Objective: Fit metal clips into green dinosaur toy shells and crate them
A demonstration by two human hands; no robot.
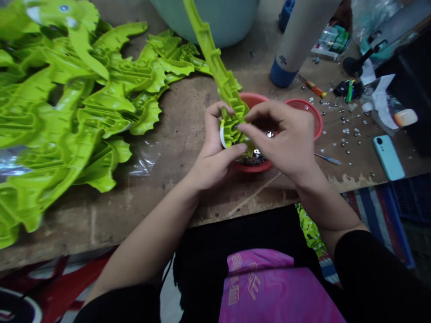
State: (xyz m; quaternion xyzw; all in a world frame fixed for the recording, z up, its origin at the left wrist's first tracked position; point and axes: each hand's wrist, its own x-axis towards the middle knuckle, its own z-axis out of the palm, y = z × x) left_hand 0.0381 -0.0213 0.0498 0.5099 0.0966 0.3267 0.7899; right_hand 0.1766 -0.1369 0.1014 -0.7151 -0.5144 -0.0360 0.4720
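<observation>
My left hand (215, 148) is closed around the near end of a long lime-green plastic toy part (220, 67), its ribbed hollow inside turned up. A white patch shows at that end. With thumb and forefinger nearly together, my right hand (286, 134) works at the ribbed inside of the same part; whatever is pinched there is too small to make out. Below both hands sits a red bowl (254, 168) holding small metal pieces, partly hidden by the hands and the part.
Lime-green toy parts (111, 103) are heaped at the left. Behind stand a pale green tub (208, 22) and a grey-and-blue bottle (286, 63). On the right lie a red sieve (311, 112), an orange screwdriver (314, 87), scattered metal bits and a turquoise phone (388, 158).
</observation>
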